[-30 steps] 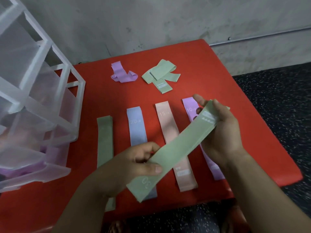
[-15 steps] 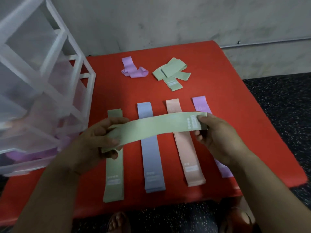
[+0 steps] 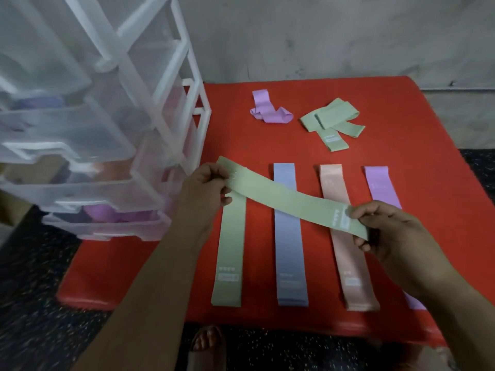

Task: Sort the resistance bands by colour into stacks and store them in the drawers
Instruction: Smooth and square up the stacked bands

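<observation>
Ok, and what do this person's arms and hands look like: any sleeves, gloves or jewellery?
The left forearm and right forearm are bare up to the picture's edge; no sleeve or cuff shows. The left hand and right hand wear no gloves. No ring, watch, bracelet or marking is visible on either.

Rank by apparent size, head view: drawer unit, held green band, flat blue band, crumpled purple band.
1. drawer unit
2. held green band, flat blue band: alike, held one nearer, unranked
3. crumpled purple band
</observation>
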